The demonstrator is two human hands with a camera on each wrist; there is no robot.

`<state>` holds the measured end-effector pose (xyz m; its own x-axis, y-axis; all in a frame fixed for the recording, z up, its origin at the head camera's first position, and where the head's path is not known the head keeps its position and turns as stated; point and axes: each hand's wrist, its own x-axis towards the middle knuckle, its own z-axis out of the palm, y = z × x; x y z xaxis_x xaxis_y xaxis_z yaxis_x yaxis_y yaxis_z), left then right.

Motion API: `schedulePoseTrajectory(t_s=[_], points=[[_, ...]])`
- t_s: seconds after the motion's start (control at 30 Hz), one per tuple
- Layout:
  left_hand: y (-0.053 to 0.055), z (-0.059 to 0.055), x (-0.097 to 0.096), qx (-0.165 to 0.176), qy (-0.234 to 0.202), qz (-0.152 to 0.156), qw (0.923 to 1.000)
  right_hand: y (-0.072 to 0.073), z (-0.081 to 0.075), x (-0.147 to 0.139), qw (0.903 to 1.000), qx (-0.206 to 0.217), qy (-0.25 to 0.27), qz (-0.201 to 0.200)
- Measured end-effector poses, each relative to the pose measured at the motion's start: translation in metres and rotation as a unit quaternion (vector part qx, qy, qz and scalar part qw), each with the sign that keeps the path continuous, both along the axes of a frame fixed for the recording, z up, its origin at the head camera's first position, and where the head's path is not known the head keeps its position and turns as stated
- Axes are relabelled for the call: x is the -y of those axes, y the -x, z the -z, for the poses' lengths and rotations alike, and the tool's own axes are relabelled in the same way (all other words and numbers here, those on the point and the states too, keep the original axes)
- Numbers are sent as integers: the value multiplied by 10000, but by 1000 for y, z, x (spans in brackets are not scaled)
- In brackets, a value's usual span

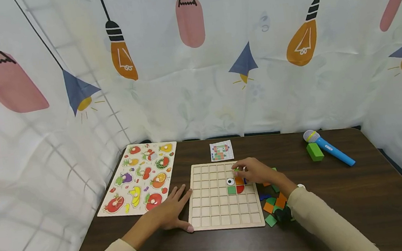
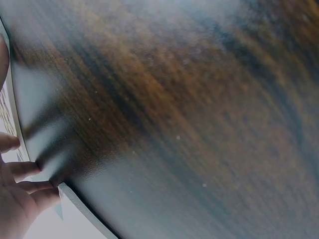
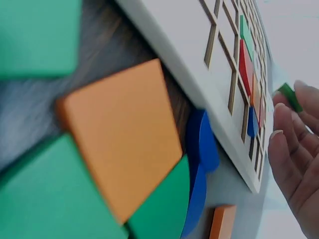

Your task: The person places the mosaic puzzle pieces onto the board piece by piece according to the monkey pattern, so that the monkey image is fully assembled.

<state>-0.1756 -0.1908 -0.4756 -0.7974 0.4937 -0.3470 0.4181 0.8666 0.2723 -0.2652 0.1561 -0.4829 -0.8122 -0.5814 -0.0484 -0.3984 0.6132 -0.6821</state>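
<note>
A wooden grid board [image 1: 211,212] lies on the dark table. My left hand [image 1: 173,210] is spread at its left edge, thumb by the lower corner and fingers straight. Over the upper right part of the board, my right hand [image 1: 255,170] pinches a small green tile [image 3: 290,97] between thumb and fingers. Just below that hand, the grid holds a white eye tile [image 1: 230,181], a green square [image 1: 232,190], a red rounded tile [image 1: 239,189], an orange tile [image 1: 239,180] and a blue tile [image 3: 252,122], partly hidden in the head view.
Loose green, orange and blue tiles [image 1: 268,207] lie right of the board, partly under the right forearm. A picture card [image 1: 221,151] lies behind the board. At left is a fruit puzzle board [image 1: 142,190]; at right, a blue microphone [image 1: 334,151] touches a green block [image 1: 315,152].
</note>
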Motion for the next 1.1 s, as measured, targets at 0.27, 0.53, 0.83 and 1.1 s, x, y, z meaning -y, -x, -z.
schedulePoseTrajectory(t_s=[0.27,0.53,0.83,1.1], points=[[0,0,0,-20,-18,2,10000,6,0,15,9998,-38,-212,59],[1,2,1,-16,18,24,10000,9,1,27,9973,-123,-575,436],[2,2,1,-3,41,14,10000,7,1,29,9945,-34,-714,767],[2,4,1,-11,111,33,9999,6,0,33,9926,-152,-807,889]])
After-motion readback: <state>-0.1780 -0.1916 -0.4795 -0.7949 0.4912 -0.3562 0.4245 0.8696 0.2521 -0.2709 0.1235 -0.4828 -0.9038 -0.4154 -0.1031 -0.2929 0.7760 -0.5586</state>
